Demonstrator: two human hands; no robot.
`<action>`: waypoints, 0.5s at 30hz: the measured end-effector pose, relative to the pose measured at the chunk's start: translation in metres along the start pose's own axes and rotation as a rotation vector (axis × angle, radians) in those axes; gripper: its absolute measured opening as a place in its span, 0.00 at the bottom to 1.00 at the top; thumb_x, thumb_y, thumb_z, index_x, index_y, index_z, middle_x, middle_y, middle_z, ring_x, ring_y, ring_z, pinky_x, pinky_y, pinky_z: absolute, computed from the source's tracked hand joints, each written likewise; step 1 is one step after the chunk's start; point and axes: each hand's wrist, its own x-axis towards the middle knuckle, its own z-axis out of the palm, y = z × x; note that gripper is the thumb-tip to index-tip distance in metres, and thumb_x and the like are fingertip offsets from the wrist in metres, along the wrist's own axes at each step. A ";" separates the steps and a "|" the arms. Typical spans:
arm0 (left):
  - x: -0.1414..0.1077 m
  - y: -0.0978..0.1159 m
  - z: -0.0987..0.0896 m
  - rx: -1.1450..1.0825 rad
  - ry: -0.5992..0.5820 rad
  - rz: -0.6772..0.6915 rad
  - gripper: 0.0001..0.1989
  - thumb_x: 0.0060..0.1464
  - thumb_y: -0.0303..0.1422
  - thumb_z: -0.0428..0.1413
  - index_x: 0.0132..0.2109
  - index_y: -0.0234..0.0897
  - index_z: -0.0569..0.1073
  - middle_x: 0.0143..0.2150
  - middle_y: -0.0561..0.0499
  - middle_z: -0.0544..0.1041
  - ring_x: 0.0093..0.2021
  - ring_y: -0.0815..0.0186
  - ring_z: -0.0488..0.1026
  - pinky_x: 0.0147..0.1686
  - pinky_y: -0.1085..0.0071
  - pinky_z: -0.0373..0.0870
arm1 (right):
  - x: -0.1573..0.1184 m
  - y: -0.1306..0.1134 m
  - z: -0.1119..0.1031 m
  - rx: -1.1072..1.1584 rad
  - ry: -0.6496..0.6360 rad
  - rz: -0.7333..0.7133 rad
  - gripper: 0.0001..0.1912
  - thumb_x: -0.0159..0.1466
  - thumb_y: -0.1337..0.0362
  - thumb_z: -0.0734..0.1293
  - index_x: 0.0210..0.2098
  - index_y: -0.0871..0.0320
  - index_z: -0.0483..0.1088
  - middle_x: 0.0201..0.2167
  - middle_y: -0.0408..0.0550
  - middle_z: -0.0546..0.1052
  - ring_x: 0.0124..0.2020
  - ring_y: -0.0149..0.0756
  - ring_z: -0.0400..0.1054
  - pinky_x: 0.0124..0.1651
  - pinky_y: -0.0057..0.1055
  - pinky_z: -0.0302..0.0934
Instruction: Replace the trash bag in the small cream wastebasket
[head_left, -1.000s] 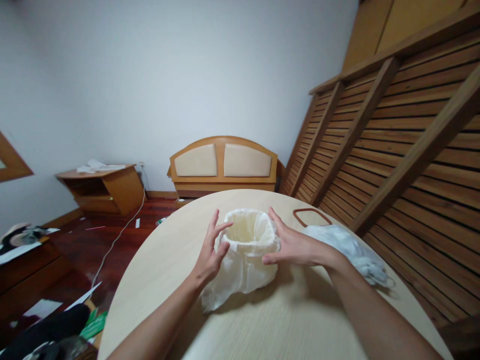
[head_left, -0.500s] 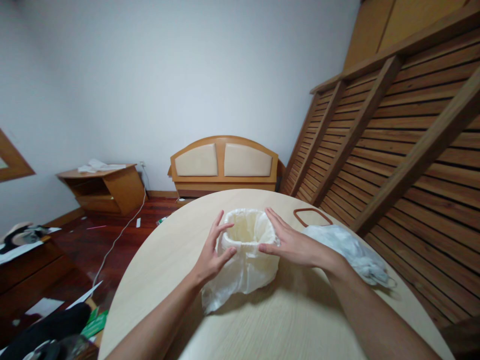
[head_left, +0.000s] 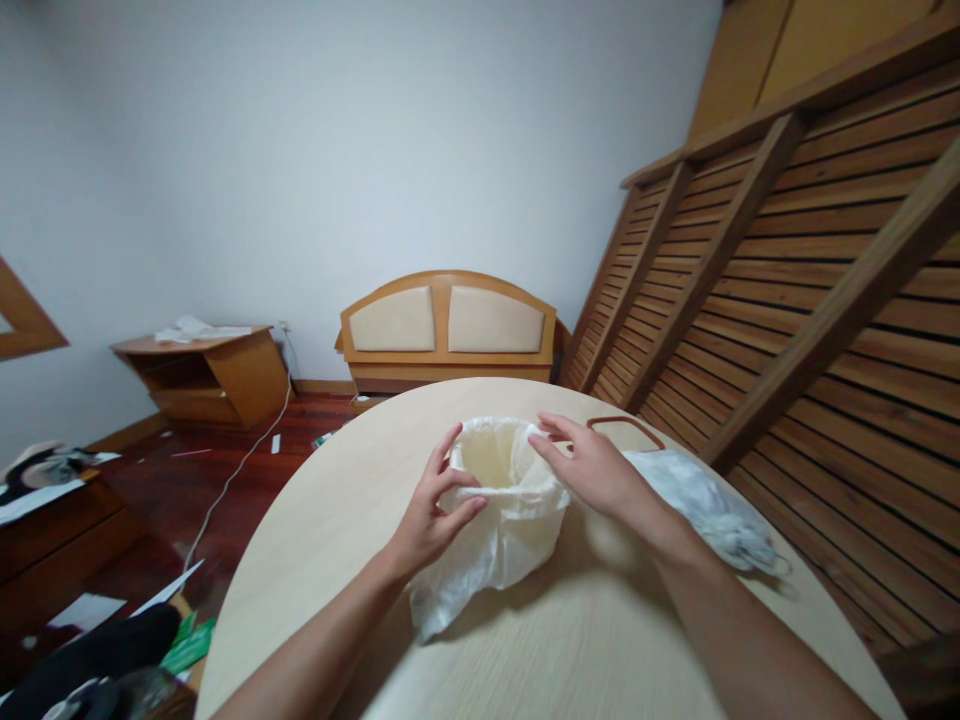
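A small bin lined with a white translucent plastic bag [head_left: 517, 540] stands on the round table, the bag folded over its rim and a loose corner spread toward the near left. My left hand [head_left: 435, 508] is at the left side of the rim, fingers apart, with thumb and fingertips at the folded edge. At the far right of the rim, my right hand [head_left: 592, 468] has its thumb over the inner edge and its fingers outside, pinching the bag's edge. The lower wall of the bin is covered by the bag.
A brown rounded frame [head_left: 637, 424] and a bundle of whitish plastic bags [head_left: 705, 505] lie to the right on the pale round table [head_left: 322, 520]. Slatted wood panels [head_left: 757, 310] lean along the right. A headboard [head_left: 448, 320] stands behind; a cabinet [head_left: 247, 380] is at left.
My right hand has shifted up and right along the rim, its thumb moving from the near side to the inner edge. The lined bin has moved slightly right; my left fingers have bent inward.
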 end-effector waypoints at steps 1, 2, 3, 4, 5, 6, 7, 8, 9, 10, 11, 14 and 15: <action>-0.001 0.002 0.001 0.001 -0.012 0.016 0.07 0.62 0.38 0.60 0.41 0.39 0.78 0.75 0.40 0.53 0.74 0.49 0.52 0.69 0.44 0.54 | 0.001 -0.001 -0.002 -0.019 0.037 0.014 0.26 0.68 0.50 0.64 0.58 0.60 0.73 0.54 0.59 0.79 0.51 0.47 0.77 0.55 0.44 0.69; -0.002 0.004 0.002 0.005 -0.026 0.032 0.07 0.62 0.37 0.60 0.41 0.39 0.78 0.75 0.40 0.53 0.74 0.49 0.52 0.69 0.45 0.56 | 0.001 -0.002 -0.004 -0.044 0.064 0.024 0.22 0.67 0.53 0.65 0.54 0.60 0.76 0.51 0.57 0.81 0.47 0.46 0.78 0.51 0.42 0.71; -0.003 0.006 0.003 0.015 -0.041 0.047 0.07 0.61 0.37 0.60 0.41 0.39 0.79 0.75 0.41 0.52 0.74 0.48 0.52 0.68 0.45 0.57 | 0.001 -0.002 -0.007 -0.072 0.081 0.029 0.21 0.67 0.54 0.66 0.52 0.59 0.77 0.48 0.55 0.82 0.44 0.45 0.79 0.48 0.40 0.72; -0.005 0.008 0.004 0.029 -0.057 0.060 0.06 0.61 0.37 0.61 0.41 0.39 0.79 0.76 0.41 0.51 0.74 0.48 0.52 0.68 0.46 0.58 | 0.000 -0.002 -0.010 -0.100 0.089 0.030 0.20 0.66 0.55 0.67 0.51 0.58 0.78 0.47 0.54 0.83 0.42 0.45 0.79 0.46 0.39 0.72; -0.006 0.010 0.005 0.045 -0.072 0.075 0.06 0.61 0.36 0.61 0.41 0.39 0.80 0.76 0.41 0.50 0.74 0.47 0.52 0.67 0.46 0.59 | -0.001 -0.002 -0.012 -0.125 0.091 0.023 0.19 0.65 0.55 0.67 0.51 0.58 0.78 0.45 0.54 0.83 0.41 0.45 0.79 0.44 0.39 0.72; -0.007 0.012 0.006 0.060 -0.086 0.091 0.06 0.60 0.36 0.61 0.40 0.39 0.80 0.76 0.42 0.49 0.74 0.47 0.51 0.67 0.45 0.59 | -0.002 -0.002 -0.014 -0.148 0.083 0.007 0.19 0.64 0.55 0.68 0.51 0.57 0.78 0.44 0.53 0.84 0.40 0.45 0.79 0.44 0.38 0.72; -0.009 0.014 0.007 0.075 -0.099 0.110 0.06 0.60 0.36 0.61 0.40 0.40 0.80 0.77 0.43 0.48 0.74 0.46 0.50 0.67 0.45 0.59 | -0.003 -0.002 -0.016 -0.173 0.070 -0.018 0.18 0.64 0.55 0.69 0.50 0.56 0.79 0.43 0.52 0.84 0.41 0.46 0.79 0.44 0.38 0.72; -0.010 0.015 0.008 0.089 -0.108 0.133 0.05 0.60 0.36 0.62 0.41 0.40 0.81 0.77 0.44 0.47 0.75 0.46 0.49 0.67 0.45 0.58 | -0.005 -0.002 -0.018 -0.202 0.059 -0.045 0.17 0.64 0.56 0.69 0.49 0.55 0.79 0.42 0.52 0.84 0.41 0.46 0.79 0.44 0.38 0.71; -0.012 0.017 0.009 0.100 -0.114 0.156 0.05 0.60 0.36 0.61 0.41 0.41 0.81 0.77 0.46 0.47 0.75 0.46 0.48 0.67 0.45 0.58 | -0.006 -0.002 -0.019 -0.236 0.054 -0.069 0.15 0.64 0.57 0.69 0.48 0.54 0.80 0.41 0.51 0.84 0.41 0.46 0.79 0.44 0.37 0.71; -0.013 0.018 0.009 0.109 -0.116 0.178 0.06 0.60 0.36 0.61 0.41 0.41 0.81 0.77 0.47 0.46 0.75 0.46 0.48 0.67 0.45 0.57 | -0.007 -0.003 -0.020 -0.272 0.055 -0.085 0.14 0.64 0.59 0.68 0.47 0.53 0.80 0.40 0.50 0.85 0.41 0.45 0.79 0.45 0.37 0.70; -0.014 0.019 0.010 0.113 -0.114 0.198 0.08 0.61 0.38 0.60 0.42 0.41 0.80 0.77 0.47 0.45 0.75 0.45 0.47 0.67 0.44 0.57 | -0.008 -0.004 -0.021 -0.307 0.062 -0.091 0.13 0.64 0.61 0.68 0.46 0.53 0.80 0.40 0.49 0.85 0.41 0.45 0.79 0.45 0.37 0.70; -0.016 0.021 0.011 0.103 -0.073 0.226 0.20 0.62 0.50 0.54 0.49 0.42 0.79 0.77 0.44 0.46 0.74 0.42 0.50 0.65 0.43 0.59 | -0.009 -0.009 -0.021 -0.381 0.100 -0.095 0.11 0.64 0.65 0.67 0.43 0.53 0.81 0.39 0.48 0.85 0.39 0.45 0.79 0.44 0.38 0.70; -0.016 0.022 0.011 0.103 -0.036 0.215 0.23 0.62 0.52 0.52 0.52 0.42 0.77 0.76 0.43 0.48 0.73 0.42 0.51 0.64 0.44 0.61 | -0.009 -0.012 -0.020 -0.393 0.109 -0.106 0.11 0.64 0.67 0.67 0.42 0.53 0.81 0.40 0.48 0.85 0.39 0.45 0.79 0.44 0.38 0.70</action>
